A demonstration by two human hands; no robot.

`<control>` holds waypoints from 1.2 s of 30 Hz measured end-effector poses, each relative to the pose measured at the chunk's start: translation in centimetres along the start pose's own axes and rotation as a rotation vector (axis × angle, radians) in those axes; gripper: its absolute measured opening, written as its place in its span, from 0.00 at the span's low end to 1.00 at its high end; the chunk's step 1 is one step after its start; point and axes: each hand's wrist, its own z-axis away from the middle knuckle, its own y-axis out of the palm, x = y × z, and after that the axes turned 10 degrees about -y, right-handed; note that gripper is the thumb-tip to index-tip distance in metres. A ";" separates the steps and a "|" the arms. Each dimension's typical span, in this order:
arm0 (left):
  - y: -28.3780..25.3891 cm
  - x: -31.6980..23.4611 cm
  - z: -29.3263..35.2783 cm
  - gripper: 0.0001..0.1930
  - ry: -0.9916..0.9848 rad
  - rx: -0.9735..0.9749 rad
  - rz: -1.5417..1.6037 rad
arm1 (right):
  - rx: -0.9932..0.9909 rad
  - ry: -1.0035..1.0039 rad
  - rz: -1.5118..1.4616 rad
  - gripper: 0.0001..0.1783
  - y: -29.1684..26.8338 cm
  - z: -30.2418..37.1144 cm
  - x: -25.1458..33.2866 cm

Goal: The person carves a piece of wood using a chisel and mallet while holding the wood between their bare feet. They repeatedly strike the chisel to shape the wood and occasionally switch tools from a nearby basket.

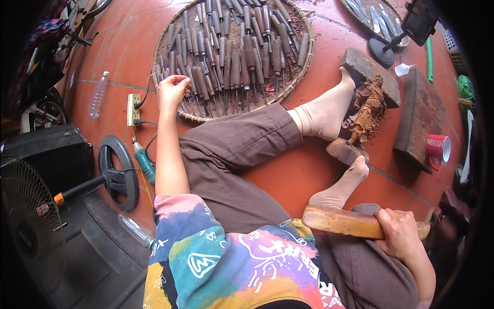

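Observation:
My right hand (401, 232) is wrapped round the narrow end of a wooden mallet (342, 221), which lies across above my bent right leg. Over the left rim of a round woven tray (156, 51) is my left hand (173, 92), its fingers curled together; anything between them is hidden. Many wood-handled carving chisels (235, 69) fill the tray, several with thin blades toward me. A carved wooden figure (369, 110) lies between my socked feet, its upper part against a thick wood block (373, 74) and its lower end by my right foot.
Another wooden block (419, 118) and a red cup (438, 148) are at the right. A phone stand (382, 53) stands beyond. On my left are a power strip (134, 109), a green power tool (144, 162), a plastic bottle (99, 95) and a fan (25, 211).

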 end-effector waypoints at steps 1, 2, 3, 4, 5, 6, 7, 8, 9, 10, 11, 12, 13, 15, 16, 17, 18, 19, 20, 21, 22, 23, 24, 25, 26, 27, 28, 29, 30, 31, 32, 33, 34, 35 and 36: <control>0.5 -0.2 0.2 0.07 -0.003 0.025 -0.011 | 0.006 0.000 0.001 0.19 -0.1 0.0 0.0; 1.2 -0.3 0.5 0.08 0.040 0.051 -0.031 | 0.004 -0.003 0.001 0.19 0.0 0.0 0.1; 1.9 -0.8 1.2 0.08 0.061 0.104 -0.064 | 0.001 -0.006 0.003 0.19 0.0 0.1 0.1; 2.7 -1.3 1.8 0.08 0.084 0.156 -0.098 | -0.002 -0.008 0.004 0.19 0.0 0.1 0.1; 3.4 -1.6 2.4 0.08 0.123 0.226 -0.089 | -0.002 -0.010 0.008 0.19 -0.1 0.1 0.2; 4.2 -2.1 2.9 0.08 0.121 0.286 -0.128 | -0.002 -0.010 0.012 0.19 -0.1 0.0 0.4; 4.9 -2.6 3.4 0.08 0.140 0.324 -0.218 | -0.003 -0.010 0.015 0.19 -0.2 -0.2 0.6; 5.5 -4.0 4.5 0.08 0.162 0.365 -0.304 | -0.005 -0.021 0.004 0.18 -0.4 -0.3 0.8; 6.0 -4.8 5.5 0.08 0.184 0.368 -0.331 | -0.008 -0.033 -0.007 0.18 -0.5 -0.5 1.1; 6.7 -4.4 5.5 0.08 0.209 0.400 -0.349 | -0.013 -0.045 -0.019 0.18 -0.6 -0.6 1.3; 7.2 -4.7 5.9 0.08 0.231 0.415 -0.362 | -0.020 -0.053 -0.019 0.18 -0.7 -0.7 1.5; 7.7 -5.0 6.7 0.08 0.254 0.429 -0.376 | -0.028 -0.062 -0.019 0.17 -0.7 -0.8 1.7; 8.3 -4.8 7.7 0.08 0.366 0.389 -0.409 | -0.036 -0.072 -0.018 0.17 -0.7 -0.8 1.9; 11.0 -5.2 12.2 0.09 0.663 0.349 -0.230 | -0.037 -0.075 0.010 0.16 -1.0 -0.9 2.5; 12.0 -6.7 15.5 0.09 0.738 0.491 -0.142 | -0.037 -0.078 0.018 0.16 -1.0 -0.9 2.5; 12.6 -7.6 18.6 0.15 0.812 0.609 -0.167 | -0.036 -0.083 0.014 0.15 -1.1 -1.2 2.6; 15.2 -6.8 19.9 0.24 1.137 0.734 -0.009 | -0.052 -0.090 0.016 0.15 -1.1 -1.3 2.7; 16.9 -7.7 22.5 0.29 1.269 0.668 -0.126 | -0.061 -0.078 0.019 0.15 -1.0 -1.1 2.6; 18.8 -6.7 23.9 0.32 1.302 0.658 -0.286 | -0.068 -0.092 0.021 0.15 -0.8 -1.4 2.8; 21.0 -7.6 25.4 0.28 1.317 0.683 -0.327 | -0.068 -0.058 0.074 0.15 -1.8 -0.7 3.7; 23.4 -8.3 27.0 0.21 1.418 0.507 -0.395 | -0.051 -0.024 0.131 0.15 -3.0 0.1 4.8; 22.2 -7.5 26.7 0.20 1.357 0.545 -0.679 | -0.092 -0.118 0.071 0.15 -1.2 -1.3 3.4; 21.7 -8.3 27.4 0.18 1.327 0.574 -0.842 | -0.093 -0.129 0.077 0.15 -1.2 -1.4 3.8; 21.5 -8.3 27.5 0.18 1.319 0.578 -0.837 | -0.078 -0.136 0.096 0.13 -1.5 -1.7 4.2; 21.7 -8.2 27.4 0.18 1.310 0.583 -0.824 | -0.070 -0.140 0.098 0.13 -1.6 -1.8 4.4; 21.8 -8.2 27.2 0.18 1.300 0.585 -0.813 | -0.062 -0.147 0.100 0.12 -1.6 -1.9 4.6; 21.7 -7.9 27.0 0.18 1.336 0.523 -0.755 | -0.056 -0.156 0.102 0.11 -1.7 -2.1 4.7; 21.9 -7.2 27.3 0.18 1.364 0.468 -0.683 | -0.062 -0.184 0.098 0.10 -1.6 -2.1 4.4; 22.1 -6.7 27.4 0.18 1.389 0.411 -0.612 | -0.058 -0.183 0.094 0.10 -1.8 -2.0 4.3; 22.5 -6.5 27.3 0.18 1.413 0.333 -0.573 | -0.054 -0.182 0.090 0.10 -2.1 -2.0 4.1; 22.2 -7.0 27.0 0.17 1.316 0.488 -0.488 | -0.049 -0.180 0.077 0.10 -2.2 -1.8 3.7; 21.1 -8.0 26.0 0.16 1.206 0.641 -0.415 | -0.041 -0.185 0.063 0.12 -1.7 -1.9 2.9; 20.0 -9.7 24.8 0.16 1.101 0.781 -0.334 | -0.035 -0.173 0.056 0.12 -1.7 -1.7 2.4; 19.1 -11.4 23.1 0.13 0.951 0.715 -0.195 | -0.025 -0.156 0.042 0.13 -1.5 -1.4 1.8; 19.0 -12.7 20.6 0.10 0.795 0.656 -0.058 | -0.010 -0.130 0.024 0.13 -1.3 -0.9 1.2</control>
